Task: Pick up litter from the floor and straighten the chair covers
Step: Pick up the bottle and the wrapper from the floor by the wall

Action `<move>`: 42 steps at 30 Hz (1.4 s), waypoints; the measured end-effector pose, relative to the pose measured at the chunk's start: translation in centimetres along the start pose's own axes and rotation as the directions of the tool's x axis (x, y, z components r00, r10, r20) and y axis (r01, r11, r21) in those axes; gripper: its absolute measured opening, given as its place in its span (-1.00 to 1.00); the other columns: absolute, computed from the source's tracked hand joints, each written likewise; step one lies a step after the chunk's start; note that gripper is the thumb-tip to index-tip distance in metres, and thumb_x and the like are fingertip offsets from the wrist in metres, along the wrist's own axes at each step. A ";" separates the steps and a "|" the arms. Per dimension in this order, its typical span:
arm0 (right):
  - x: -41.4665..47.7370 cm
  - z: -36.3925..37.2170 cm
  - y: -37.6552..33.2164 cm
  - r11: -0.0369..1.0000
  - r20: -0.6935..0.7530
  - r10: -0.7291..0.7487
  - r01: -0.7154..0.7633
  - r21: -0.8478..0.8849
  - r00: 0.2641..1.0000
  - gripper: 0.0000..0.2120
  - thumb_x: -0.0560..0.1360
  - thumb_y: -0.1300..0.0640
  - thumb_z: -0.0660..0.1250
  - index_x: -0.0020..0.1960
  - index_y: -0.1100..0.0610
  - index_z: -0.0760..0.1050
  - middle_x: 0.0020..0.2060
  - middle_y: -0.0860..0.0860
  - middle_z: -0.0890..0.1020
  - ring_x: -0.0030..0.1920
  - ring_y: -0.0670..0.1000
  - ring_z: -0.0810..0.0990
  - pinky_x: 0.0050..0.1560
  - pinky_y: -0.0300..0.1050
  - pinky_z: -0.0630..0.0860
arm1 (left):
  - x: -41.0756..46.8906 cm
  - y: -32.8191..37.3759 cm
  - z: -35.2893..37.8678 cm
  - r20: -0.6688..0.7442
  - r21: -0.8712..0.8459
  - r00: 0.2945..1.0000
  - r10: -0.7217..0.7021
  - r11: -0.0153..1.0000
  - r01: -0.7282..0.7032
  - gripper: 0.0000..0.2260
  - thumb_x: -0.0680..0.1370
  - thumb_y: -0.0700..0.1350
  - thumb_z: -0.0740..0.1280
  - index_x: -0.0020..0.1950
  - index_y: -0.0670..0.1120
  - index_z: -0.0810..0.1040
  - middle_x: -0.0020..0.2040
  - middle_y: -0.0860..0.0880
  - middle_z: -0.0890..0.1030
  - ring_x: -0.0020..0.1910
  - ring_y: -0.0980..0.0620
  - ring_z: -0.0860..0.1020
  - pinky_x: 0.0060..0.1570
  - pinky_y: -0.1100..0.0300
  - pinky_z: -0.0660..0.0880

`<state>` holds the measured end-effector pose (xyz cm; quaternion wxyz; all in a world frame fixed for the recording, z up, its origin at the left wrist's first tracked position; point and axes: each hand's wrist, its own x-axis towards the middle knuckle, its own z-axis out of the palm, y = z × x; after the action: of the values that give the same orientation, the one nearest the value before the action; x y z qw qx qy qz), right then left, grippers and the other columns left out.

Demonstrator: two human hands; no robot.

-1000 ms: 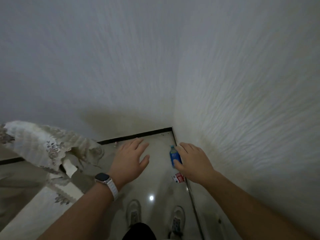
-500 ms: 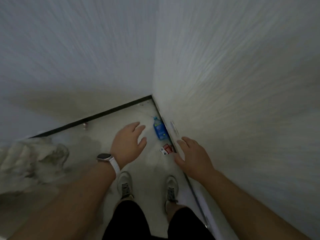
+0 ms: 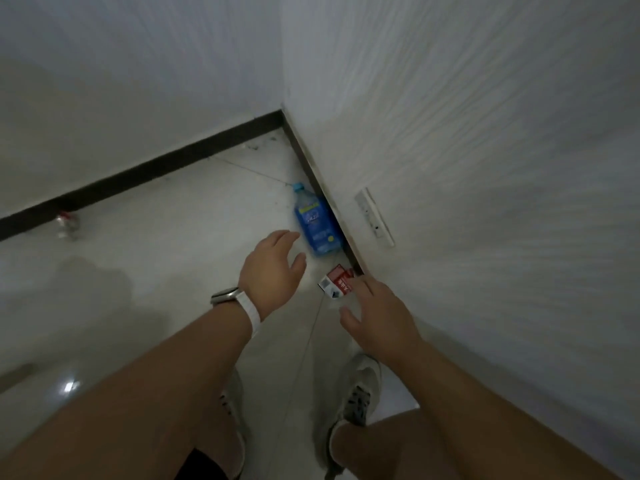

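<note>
A blue plastic bottle lies on the pale tiled floor against the right wall's skirting. Just in front of it lies a small red and white carton. My left hand, with a watch on the wrist, hovers open just left of the bottle's lower end. My right hand is open with spread fingers, its fingertips at the carton's right edge. Neither hand holds anything. A small clear bottle with a red cap lies by the far skirting on the left.
I stand in a room corner with white textured walls and a dark skirting board. A white socket plate sits low on the right wall. My two shoes are on the floor below the hands.
The view has dropped closer to the floor and both hands have come down toward the bottle and carton. The patterned chair cover at the left has left the view.
</note>
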<state>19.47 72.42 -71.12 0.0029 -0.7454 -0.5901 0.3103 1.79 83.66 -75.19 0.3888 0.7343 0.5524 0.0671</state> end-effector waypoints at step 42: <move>15.9 25.9 13.8 0.990 -0.289 0.125 -0.102 0.093 0.949 -0.93 0.44 0.18 0.28 -0.20 0.16 0.50 -0.21 0.11 0.57 -0.18 0.14 0.53 -0.25 -0.07 0.44 | 16.3 -11.8 21.3 0.177 -0.760 0.837 -0.519 0.468 0.451 -0.28 0.30 -0.19 0.65 0.32 -0.17 0.32 0.16 -0.11 0.57 0.04 -0.05 0.65 -0.13 0.09 0.67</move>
<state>21.34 72.85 -104.42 0.1015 -0.8154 -0.5266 0.2181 10.25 88.19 -102.89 0.6466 0.3017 0.6670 0.2143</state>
